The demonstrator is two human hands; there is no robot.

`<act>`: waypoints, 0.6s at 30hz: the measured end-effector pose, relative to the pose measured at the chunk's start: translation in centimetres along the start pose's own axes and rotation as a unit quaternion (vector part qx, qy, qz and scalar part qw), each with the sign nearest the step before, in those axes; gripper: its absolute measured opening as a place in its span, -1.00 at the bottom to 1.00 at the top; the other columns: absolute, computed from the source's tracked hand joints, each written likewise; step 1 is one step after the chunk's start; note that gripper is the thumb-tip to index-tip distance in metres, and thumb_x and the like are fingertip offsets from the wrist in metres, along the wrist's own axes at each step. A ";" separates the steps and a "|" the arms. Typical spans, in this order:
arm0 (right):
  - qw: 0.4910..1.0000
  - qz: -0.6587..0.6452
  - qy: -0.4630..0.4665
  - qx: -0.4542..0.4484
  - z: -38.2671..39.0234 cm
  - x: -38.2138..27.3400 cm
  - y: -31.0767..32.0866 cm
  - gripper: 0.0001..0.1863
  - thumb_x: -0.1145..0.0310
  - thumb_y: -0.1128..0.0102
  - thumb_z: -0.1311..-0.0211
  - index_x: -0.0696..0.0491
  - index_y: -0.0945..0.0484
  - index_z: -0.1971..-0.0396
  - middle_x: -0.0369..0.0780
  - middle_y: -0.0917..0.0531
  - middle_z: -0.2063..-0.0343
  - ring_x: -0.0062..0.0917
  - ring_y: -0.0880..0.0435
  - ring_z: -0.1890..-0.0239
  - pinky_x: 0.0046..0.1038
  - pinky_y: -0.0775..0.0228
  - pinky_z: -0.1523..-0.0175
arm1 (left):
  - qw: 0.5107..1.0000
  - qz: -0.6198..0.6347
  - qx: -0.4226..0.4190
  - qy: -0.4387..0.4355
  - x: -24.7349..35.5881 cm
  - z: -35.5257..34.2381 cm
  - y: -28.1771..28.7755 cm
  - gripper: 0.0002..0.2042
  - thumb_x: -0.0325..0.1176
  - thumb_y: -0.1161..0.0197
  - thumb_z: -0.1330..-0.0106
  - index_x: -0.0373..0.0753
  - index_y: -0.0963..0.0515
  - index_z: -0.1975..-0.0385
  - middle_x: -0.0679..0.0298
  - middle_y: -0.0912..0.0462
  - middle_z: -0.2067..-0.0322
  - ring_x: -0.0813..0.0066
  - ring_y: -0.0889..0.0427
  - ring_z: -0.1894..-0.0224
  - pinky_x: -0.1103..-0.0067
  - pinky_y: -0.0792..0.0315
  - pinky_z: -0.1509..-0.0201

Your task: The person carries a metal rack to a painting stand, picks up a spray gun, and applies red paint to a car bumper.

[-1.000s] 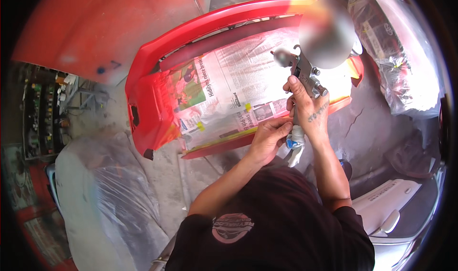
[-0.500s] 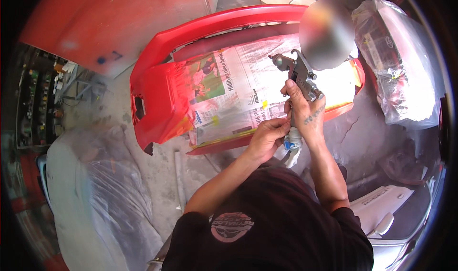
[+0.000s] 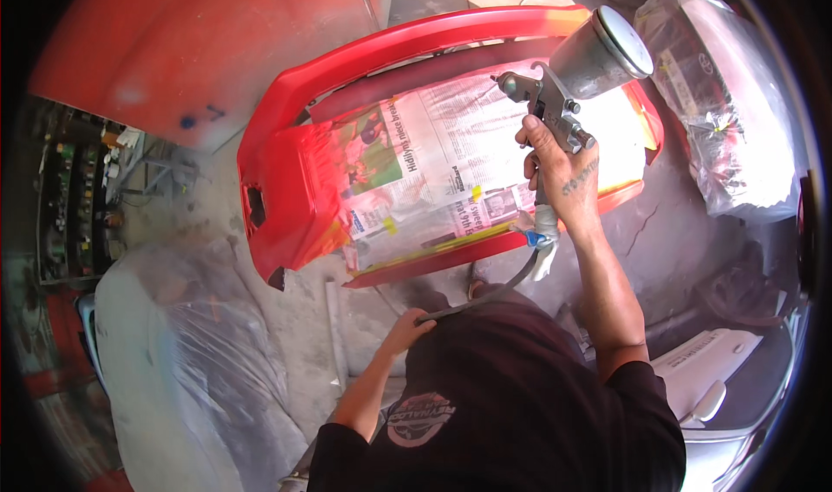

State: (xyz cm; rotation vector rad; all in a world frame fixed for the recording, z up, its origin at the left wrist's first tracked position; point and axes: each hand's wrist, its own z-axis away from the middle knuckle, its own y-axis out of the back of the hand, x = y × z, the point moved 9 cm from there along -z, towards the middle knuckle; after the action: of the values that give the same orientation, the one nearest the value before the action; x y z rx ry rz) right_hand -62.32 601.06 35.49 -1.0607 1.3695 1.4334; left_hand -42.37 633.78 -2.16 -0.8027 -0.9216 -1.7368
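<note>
My right hand (image 3: pixel 563 176) is wrapped round the handle of a metal spray gun (image 3: pixel 548 102), thumb up near its body. A grey cup with a lid (image 3: pixel 598 55) sits on the gun at the right. Below the handle, whitish wrapping with a bit of blue (image 3: pixel 539 236) covers the joint with the air hose (image 3: pixel 494 297). The hose curves down to my left hand (image 3: pixel 406 329), which is closed on it in front of my body. Beyond the gun lies a red car bumper (image 3: pixel 286 171), its middle masked with newspaper (image 3: pixel 433 145) and yellow tape.
A large red panel (image 3: pixel 217 42) stands at the far left. Plastic-wrapped parts (image 3: pixel 728 102) are at the right, and a plastic-covered bulky thing (image 3: pixel 191 353) is at the lower left. A shelf of small items (image 3: pixel 78 197) lines the left. A pale panel (image 3: pixel 706 366) lies lower right.
My left hand has left the wrapped joint under the gun and moved down and left along the hose. The gun has tilted, bringing its cup's lid into view.
</note>
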 end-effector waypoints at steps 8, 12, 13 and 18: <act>0.996 0.037 -0.004 -0.077 -2.6 1.1 0.1 -0.66 0.22 -0.32 -0.31 0.26 -0.64 0.23 -0.24 -0.52 0.68 -0.62 -0.44 0.62 -0.40 -0.36 0.45 | 0.969 -0.196 0.131 0.076 -10.6 5.8 0.7 -0.83 -0.27 -0.28 -0.32 -0.23 -0.56 0.28 -0.07 -0.65 0.36 -0.21 -0.62 0.21 0.11 -0.46 0.16; 0.979 0.088 0.066 -0.173 -3.9 1.0 -2.2 -0.66 0.23 -0.36 -0.30 0.24 -0.65 0.16 -0.16 -0.57 0.65 -0.54 -0.48 0.56 -0.33 -0.42 0.34 | 0.972 -0.209 0.085 0.066 -9.6 9.7 -2.8 -0.82 -0.27 -0.27 -0.32 -0.23 -0.56 0.24 -0.09 -0.64 0.45 -0.25 -0.62 0.27 0.09 -0.46 0.23; 0.980 0.085 0.068 -0.169 -4.7 1.5 -1.7 -0.66 0.23 -0.36 -0.30 0.24 -0.65 0.16 -0.16 -0.57 0.65 -0.54 -0.48 0.56 -0.33 -0.42 0.34 | 0.974 -0.207 0.085 0.032 -9.6 10.3 -3.5 -0.82 -0.24 -0.27 -0.32 -0.22 -0.57 0.26 -0.10 -0.63 0.46 -0.25 -0.62 0.28 0.08 -0.45 0.25; 0.984 0.104 0.142 -0.038 -9.8 3.3 5.9 -0.59 0.11 -0.34 -0.30 0.23 -0.67 0.25 -0.24 -0.55 0.67 -0.62 -0.52 0.64 -0.44 -0.35 0.54 | 0.965 -0.215 0.121 0.091 1.4 8.2 -0.7 -0.76 -0.14 -0.29 -0.33 -0.19 -0.59 0.32 -0.06 -0.61 0.53 -0.19 -0.63 0.37 0.11 -0.42 0.36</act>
State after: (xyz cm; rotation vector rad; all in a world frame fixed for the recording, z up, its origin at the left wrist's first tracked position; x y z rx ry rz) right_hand -68.73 591.20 33.50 -1.2369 1.6809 1.5389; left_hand -42.61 640.42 2.97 -0.2861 -1.2156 -1.9756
